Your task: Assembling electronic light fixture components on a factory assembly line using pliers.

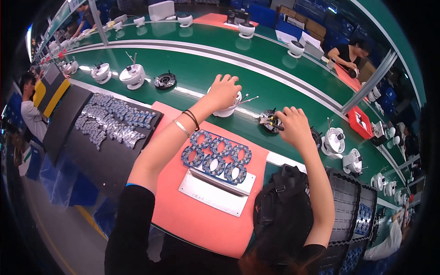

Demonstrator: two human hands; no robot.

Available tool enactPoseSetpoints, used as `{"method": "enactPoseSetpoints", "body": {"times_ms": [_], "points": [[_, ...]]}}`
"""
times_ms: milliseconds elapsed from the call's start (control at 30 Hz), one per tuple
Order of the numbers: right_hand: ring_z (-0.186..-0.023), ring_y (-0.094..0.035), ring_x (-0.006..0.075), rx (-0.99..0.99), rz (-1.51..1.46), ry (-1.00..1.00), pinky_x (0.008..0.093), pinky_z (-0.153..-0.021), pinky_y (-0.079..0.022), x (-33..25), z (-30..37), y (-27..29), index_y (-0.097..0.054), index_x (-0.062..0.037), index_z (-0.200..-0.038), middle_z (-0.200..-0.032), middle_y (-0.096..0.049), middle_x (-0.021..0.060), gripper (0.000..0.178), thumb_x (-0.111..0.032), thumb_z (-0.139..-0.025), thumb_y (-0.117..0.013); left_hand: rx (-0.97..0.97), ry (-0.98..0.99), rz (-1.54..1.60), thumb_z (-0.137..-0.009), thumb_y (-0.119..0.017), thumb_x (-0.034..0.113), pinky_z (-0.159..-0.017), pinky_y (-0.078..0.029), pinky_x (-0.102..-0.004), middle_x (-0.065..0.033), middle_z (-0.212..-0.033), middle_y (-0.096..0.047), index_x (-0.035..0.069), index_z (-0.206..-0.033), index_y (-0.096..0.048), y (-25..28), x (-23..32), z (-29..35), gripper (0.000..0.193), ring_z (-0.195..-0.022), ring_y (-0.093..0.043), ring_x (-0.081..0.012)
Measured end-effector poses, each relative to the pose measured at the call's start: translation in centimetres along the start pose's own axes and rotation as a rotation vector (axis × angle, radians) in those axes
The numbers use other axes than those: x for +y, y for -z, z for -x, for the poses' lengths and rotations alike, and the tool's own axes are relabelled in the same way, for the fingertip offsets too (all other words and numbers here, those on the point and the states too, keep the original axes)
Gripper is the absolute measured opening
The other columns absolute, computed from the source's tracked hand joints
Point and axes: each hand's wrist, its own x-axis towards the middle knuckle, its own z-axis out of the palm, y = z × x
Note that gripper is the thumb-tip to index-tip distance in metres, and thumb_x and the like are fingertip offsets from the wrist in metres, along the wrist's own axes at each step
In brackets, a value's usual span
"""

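Observation:
My left hand (224, 93) is closed over the rim of a white round housing (224, 112) on the green line; thin wires stick out of it to the right. The hand hides much of that housing. In my right hand (294, 124) is a pair of pliers (276, 123) with black and yellow handles, its jaws over a black round part (267, 126) with a circuit inside. Nearer me, a panel of blue ring-shaped circuit boards (215, 151) rests against a white metal fixture (213, 193) on the orange mat (197, 222).
To the left, a black tray (117, 158) carries several rows of circuit boards (110, 120). A black bag (282, 197) lies right of the mat, beside stacked black trays (343, 195). More white housings (133, 76) line the belt. A person (350, 57) works across the line.

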Motion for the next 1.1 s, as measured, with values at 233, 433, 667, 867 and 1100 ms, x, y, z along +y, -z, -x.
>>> {"method": "enactPoseSetpoints", "body": {"times_ms": [233,433,667,867,1100], "points": [[-0.095,-0.061,0.0283,0.078,0.028,-0.090,0.0395,-0.080,-0.045,0.7,-2.8,-3.2,-0.066,-0.0101,-0.104,-0.094,-0.062,0.0090,0.039,-0.011,-0.066,-0.074,-0.019,-0.066,-0.095,-0.081,-0.068,0.021,-0.108,-0.033,-0.0503,-0.0088,-0.129,-0.057,0.006,-0.093,-0.074,-3.7,-0.6,-1.4,0.019,-0.123,-0.048,-0.0281],[-0.098,-0.062,0.0296,-0.193,-0.451,-0.449,0.0425,-0.087,-0.048,0.1,-5.5,-4.7,-0.065,-0.0124,-0.111,-0.098,-0.064,0.0082,0.040,-0.020,-0.072,-0.071,0.095,-0.060,-0.025,-0.084,-0.069,0.018,-0.111,-0.031,-0.0465,-0.0065,-0.121,-0.059,0.007,-0.089,-0.073,-3.5,0.2,-1.4,0.013,-0.126,-0.047,-0.0277],[-0.100,-0.061,0.0292,-0.247,-0.448,-0.400,0.0431,-0.089,-0.048,0.4,-5.0,-5.0,-0.064,-0.0135,-0.117,-0.100,-0.064,0.0091,0.044,-0.026,-0.075,-0.068,0.172,-0.078,0.059,-0.083,-0.069,0.018,-0.110,-0.032,-0.0460,-0.0066,-0.119,-0.060,0.006,-0.084,-0.073,-4.0,0.5,-1.2,0.012,-0.125,-0.048,-0.0280],[-0.104,-0.060,0.0294,-0.314,-0.332,-0.361,0.0424,-0.090,-0.045,0.7,-4.4,-4.3,-0.063,-0.0138,-0.117,-0.101,-0.064,0.0101,0.045,-0.026,-0.074,-0.070,0.183,-0.107,0.089,-0.084,-0.069,0.018,-0.110,-0.032,-0.0448,-0.0069,-0.119,-0.059,0.006,-0.085,-0.073,-4.2,1.3,-1.9,0.013,-0.124,-0.048,-0.0275],[-0.093,-0.065,0.0319,-0.269,-0.219,-0.306,0.0428,-0.079,-0.050,0.2,-4.4,-3.1,-0.068,-0.0136,-0.109,-0.094,-0.066,0.0120,0.036,-0.021,-0.074,-0.068,0.169,-0.179,0.067,-0.082,-0.071,0.016,-0.109,-0.034,-0.0442,-0.0066,-0.116,-0.059,0.005,-0.085,-0.073,-4.6,2.8,-2.8,0.011,-0.123,-0.048,-0.0265]]}}
